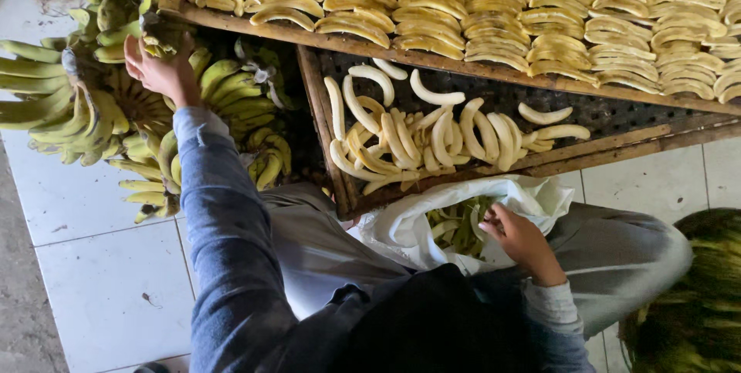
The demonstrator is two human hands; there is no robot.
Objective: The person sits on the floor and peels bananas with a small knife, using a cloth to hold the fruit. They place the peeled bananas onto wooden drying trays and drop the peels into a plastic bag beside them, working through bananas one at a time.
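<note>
My left hand (158, 70) reaches out to the pile of unpeeled green-yellow banana bunches (85, 111) at the left and grips one banana at its top. My right hand (515, 232) is down in a white plastic bag (401, 226) on my lap that holds banana peels (455, 226), its fingers closed among the peels. In front of me lies a wooden tray (324, 126) with a dark mesh bottom and a loose heap of peeled bananas (432, 138).
A second wooden tray (231, 22) behind it is packed with rows of peeled bananas. White floor tiles (100, 280) lie at the left. Another green banana bunch (695, 319) sits at the lower right.
</note>
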